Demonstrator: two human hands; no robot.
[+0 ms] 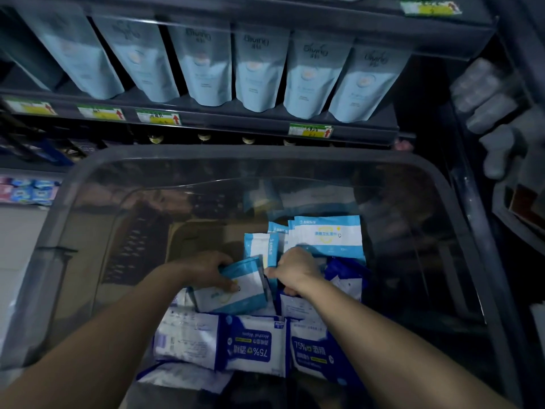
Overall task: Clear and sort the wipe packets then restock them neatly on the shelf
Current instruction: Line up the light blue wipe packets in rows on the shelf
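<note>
Both my arms reach down into a clear plastic bin [88, 202]. My left hand [203, 271] grips a light blue and white wipe packet [236, 293] by its upper left edge, tilted in the bin. My right hand [295, 270] has its fingers curled round the tops of upright light blue packets [272, 252] in the middle. A row of the same packets [327, 236] stands behind it. Dark blue 75% alcohol wipe packs [253, 346] lie flat at the near side, with another dark blue pack [348, 276] to the right of my right hand.
Above the bin, a dark shelf [206, 119] holds several pale blue stand-up pouches [259, 69] with price tags [309, 131] on its edge. Small packets [29, 190] sit on a lower shelf at left. Grey wrapped goods [489, 107] hang at right.
</note>
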